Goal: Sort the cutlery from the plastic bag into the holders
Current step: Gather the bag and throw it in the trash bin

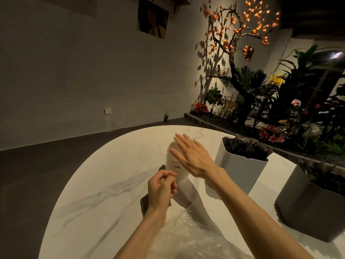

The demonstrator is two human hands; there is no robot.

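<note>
My right hand (194, 156) is stretched flat, fingers straight, over the top of a white holder (174, 170) printed "CRBW" at the table's middle. Just in front of that holder, my left hand (161, 189) has its fingers curled round a dark piece of cutlery (162, 167). Its ends show above and below the hand, and I cannot tell what kind it is. A white holder (240, 171) full of black forks stands to the right. A grey holder (306, 206) with dark cutlery stands at the far right. The clear plastic bag (188, 234) lies crumpled between my forearms.
The holders stand on a round white marble table (97, 193) whose curved edge runs along the left and back. Dark floor and a bare wall lie beyond. A bed of plants and a tree with orange fruit fills the right background.
</note>
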